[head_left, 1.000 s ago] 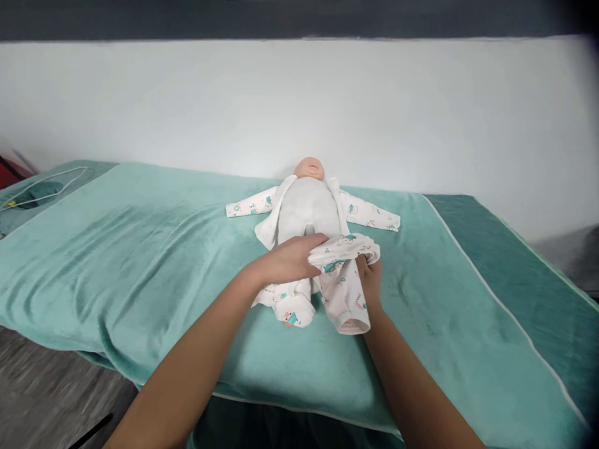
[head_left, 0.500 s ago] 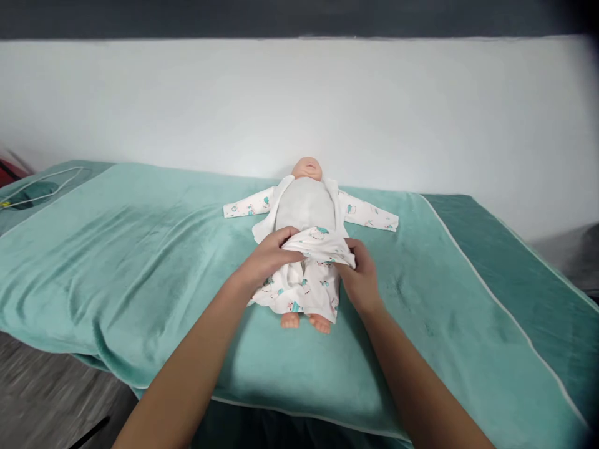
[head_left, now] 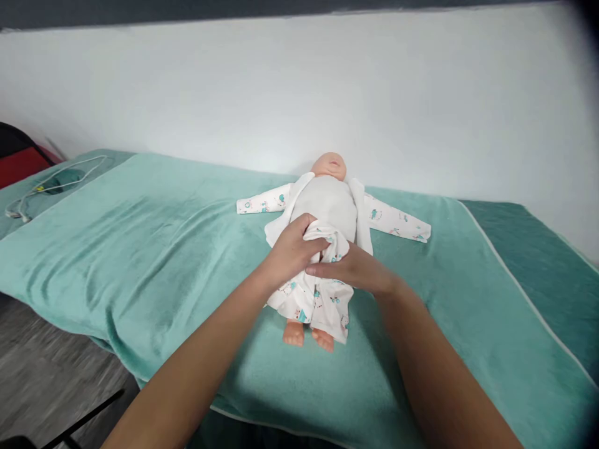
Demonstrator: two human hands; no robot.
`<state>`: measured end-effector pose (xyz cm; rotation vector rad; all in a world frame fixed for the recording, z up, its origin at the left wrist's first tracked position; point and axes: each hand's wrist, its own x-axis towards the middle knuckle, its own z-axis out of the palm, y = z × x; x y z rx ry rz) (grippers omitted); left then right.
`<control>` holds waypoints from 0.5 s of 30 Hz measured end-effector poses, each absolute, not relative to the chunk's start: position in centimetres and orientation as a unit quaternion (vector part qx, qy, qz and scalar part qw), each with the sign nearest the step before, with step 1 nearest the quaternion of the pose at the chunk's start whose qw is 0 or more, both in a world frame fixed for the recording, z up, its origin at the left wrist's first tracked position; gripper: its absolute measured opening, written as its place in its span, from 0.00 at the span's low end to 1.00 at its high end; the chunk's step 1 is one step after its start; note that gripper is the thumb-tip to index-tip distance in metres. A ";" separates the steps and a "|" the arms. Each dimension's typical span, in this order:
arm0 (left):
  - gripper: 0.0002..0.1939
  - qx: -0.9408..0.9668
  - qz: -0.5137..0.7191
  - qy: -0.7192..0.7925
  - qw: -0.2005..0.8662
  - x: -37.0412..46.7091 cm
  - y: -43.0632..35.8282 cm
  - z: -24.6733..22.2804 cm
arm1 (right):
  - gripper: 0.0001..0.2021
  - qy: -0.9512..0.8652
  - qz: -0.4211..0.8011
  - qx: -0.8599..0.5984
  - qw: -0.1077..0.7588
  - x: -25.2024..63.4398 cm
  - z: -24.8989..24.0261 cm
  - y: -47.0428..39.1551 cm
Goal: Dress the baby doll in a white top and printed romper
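A baby doll [head_left: 326,199] lies on its back, head toward the wall and bare feet [head_left: 294,333] toward me. Its white printed jacket [head_left: 397,223] hangs open at the front, with both sleeves spread outward. White printed garment cloth [head_left: 334,302] covers the legs. My left hand [head_left: 294,249] grips a bunched fold of this lower garment at the doll's belly. From the other side, my right hand [head_left: 353,267] grips the same bunch, fingertips close to my left hand. Some of the fingers are hidden by the cloth.
A green plush blanket [head_left: 140,249] covers the bed under the doll. A white wall [head_left: 210,93] rises behind it. White cord [head_left: 79,163] lies at the far left, near a red and black object [head_left: 21,163].
My hands have come closer together, and the garment's upper edge is now gathered into a narrow bunch between them. The camera view has shifted slightly.
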<state>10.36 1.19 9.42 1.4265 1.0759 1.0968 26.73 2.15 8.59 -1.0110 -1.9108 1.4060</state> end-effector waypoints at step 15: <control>0.09 0.498 0.443 0.465 0.583 11.5 -0.1 11.3 | 0.17 -0.711 0.625 -0.224 0.232 28.3 7.8 2.0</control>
